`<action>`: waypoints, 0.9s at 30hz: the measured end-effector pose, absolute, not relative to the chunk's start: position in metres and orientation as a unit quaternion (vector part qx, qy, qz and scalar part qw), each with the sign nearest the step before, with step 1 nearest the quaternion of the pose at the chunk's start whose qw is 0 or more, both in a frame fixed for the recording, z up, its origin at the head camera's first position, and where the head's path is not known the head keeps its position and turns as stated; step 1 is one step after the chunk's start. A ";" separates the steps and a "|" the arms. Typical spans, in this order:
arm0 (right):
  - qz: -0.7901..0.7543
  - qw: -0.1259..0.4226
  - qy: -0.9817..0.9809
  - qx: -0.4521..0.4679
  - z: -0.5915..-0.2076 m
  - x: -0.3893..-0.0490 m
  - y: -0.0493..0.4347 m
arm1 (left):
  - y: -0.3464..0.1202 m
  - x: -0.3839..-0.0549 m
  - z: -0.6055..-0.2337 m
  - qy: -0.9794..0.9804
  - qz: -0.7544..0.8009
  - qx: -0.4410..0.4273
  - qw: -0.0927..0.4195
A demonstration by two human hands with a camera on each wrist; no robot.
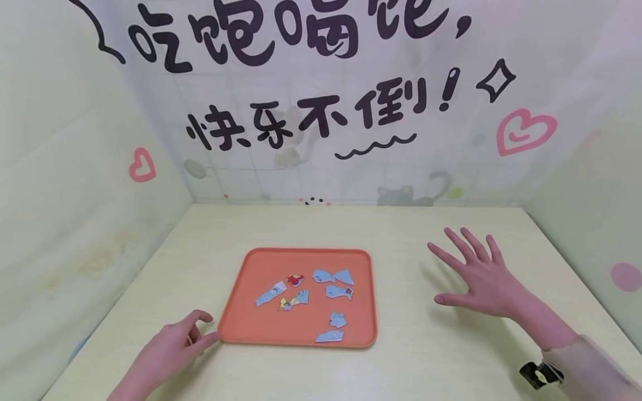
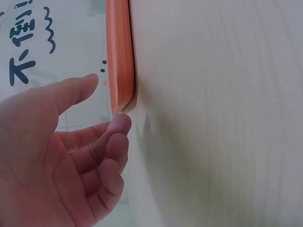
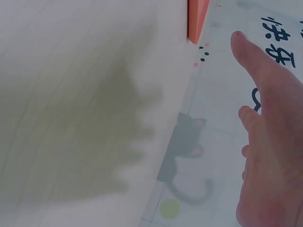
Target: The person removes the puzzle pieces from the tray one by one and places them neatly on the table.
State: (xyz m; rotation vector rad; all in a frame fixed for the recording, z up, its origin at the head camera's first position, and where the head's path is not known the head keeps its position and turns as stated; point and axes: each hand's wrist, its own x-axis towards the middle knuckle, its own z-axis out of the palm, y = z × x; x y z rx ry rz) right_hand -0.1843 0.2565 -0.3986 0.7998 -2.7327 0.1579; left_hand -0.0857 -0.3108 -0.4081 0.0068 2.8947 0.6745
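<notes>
An orange tray [image 1: 281, 329] lies on the table with several flat, irregular printed pieces on it. These include a long blue-and-pink piece [image 1: 271, 293], a red piece [image 1: 295, 280], a yellow-and-blue piece [image 1: 295, 301] and a light blue piece [image 1: 329, 336] by the front rim. My left hand [image 1: 168, 348] is beside the tray's near left corner, fingers loosely bent and holding nothing; whether the thumb touches the rim I cannot tell. Well to the right of the tray, my right hand [image 1: 484, 284] hovers over the table, fingers spread and holding nothing.
The pale wooden table [image 1: 416, 362] meets a printed cloth [image 1: 311, 178] at the back, with cloth walls on both sides. A dark device [image 1: 541, 374] is strapped at the right wrist.
</notes>
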 end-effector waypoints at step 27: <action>0.073 0.108 -0.947 0.293 -0.393 -0.206 0.212 | -0.305 -0.089 -0.426 0.930 0.352 -0.041 0.100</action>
